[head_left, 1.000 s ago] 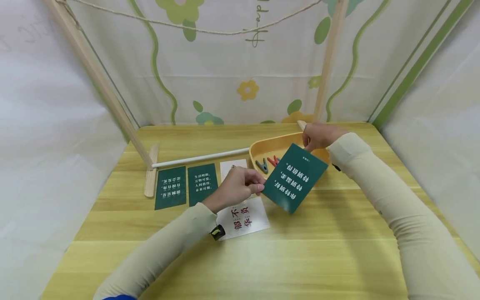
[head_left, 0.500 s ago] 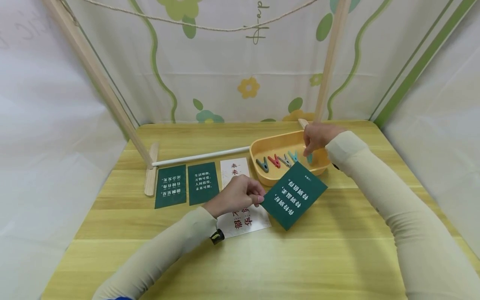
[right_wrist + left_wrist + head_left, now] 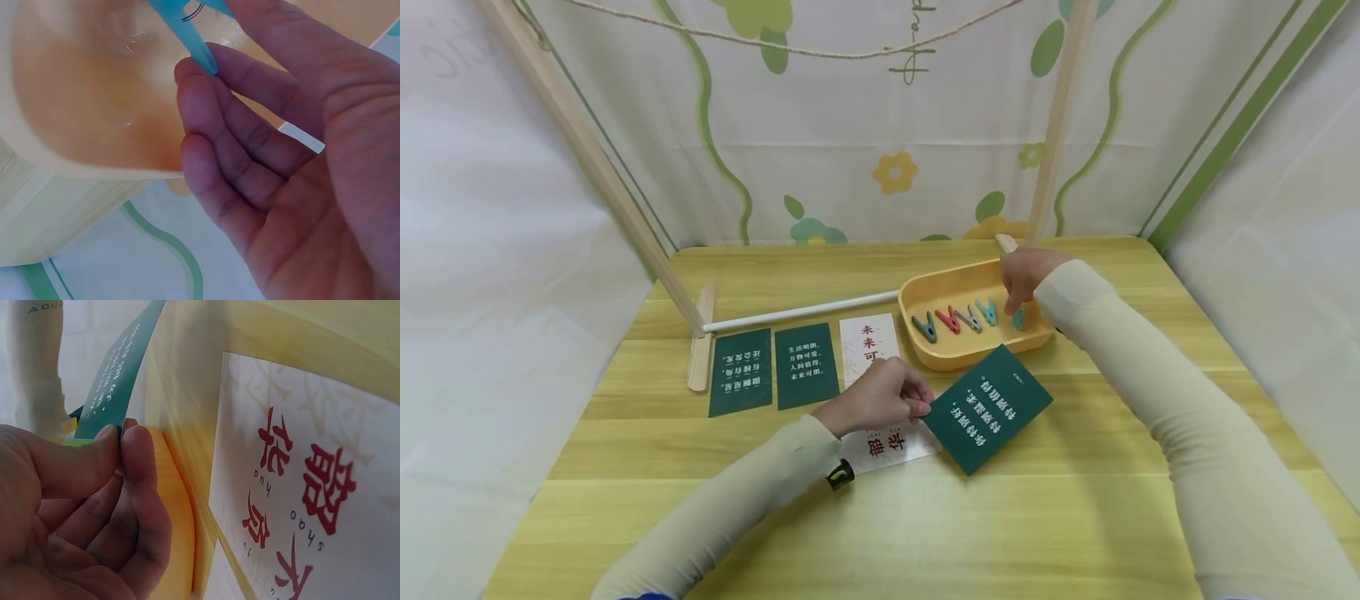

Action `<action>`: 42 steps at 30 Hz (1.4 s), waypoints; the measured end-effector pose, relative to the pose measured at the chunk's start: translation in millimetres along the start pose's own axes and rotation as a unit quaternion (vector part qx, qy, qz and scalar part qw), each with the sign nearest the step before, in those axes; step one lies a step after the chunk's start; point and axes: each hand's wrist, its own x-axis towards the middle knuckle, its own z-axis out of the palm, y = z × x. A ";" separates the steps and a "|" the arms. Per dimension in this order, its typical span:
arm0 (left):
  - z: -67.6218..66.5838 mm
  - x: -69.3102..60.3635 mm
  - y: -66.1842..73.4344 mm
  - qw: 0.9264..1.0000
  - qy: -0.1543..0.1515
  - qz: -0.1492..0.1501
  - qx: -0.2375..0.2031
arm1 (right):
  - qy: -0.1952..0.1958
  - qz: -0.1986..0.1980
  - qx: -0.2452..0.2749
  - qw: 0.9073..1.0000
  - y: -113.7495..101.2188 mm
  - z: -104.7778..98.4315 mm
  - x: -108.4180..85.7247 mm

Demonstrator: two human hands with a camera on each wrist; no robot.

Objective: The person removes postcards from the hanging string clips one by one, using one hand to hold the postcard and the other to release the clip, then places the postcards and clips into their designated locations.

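Observation:
My left hand [image 3: 880, 396] pinches the corner of a dark green card [image 3: 988, 410] with white printed characters, thumb on one side and fingertips on the other. In the left wrist view the card [image 3: 119, 378] rises away from the thumb, held above the table. At the yellow tray [image 3: 928, 357], my right hand [image 3: 1028, 275] reaches down over the right end. There it holds a light blue clothespin [image 3: 181, 31] between thumb and fingers, as the right wrist view shows; part of the clothespin is outside that view.
Clothespins in dark green, red [image 3: 948, 320], grey and light blue lie in the tray. Left stand two green cards [image 3: 806, 367] and white cards [image 3: 868, 333] with red characters, lying flat. A wooden frame [image 3: 587, 158] with a white rod [image 3: 801, 312] holds a rope [image 3: 820, 53] overhead.
The green card has been lowered and drawn slightly toward me, uncovering the tray's clothespins. My right hand stays at the tray's right end, shifting slightly down to the light blue clothespin.

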 end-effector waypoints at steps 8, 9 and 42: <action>2.3 4.7 1.9 0.998 -0.002 -0.008 0.055 | 0.010 0.022 -0.027 0.999 -1.8 1.2 7.5; 2.4 5.4 2.4 0.998 -0.003 -0.011 0.059 | 0.012 0.027 -0.023 0.999 -2.4 1.2 7.4; 25.4 27.6 5.2 0.978 0.045 0.025 0.201 | 0.032 0.026 -0.103 0.994 -19.3 11.2 5.4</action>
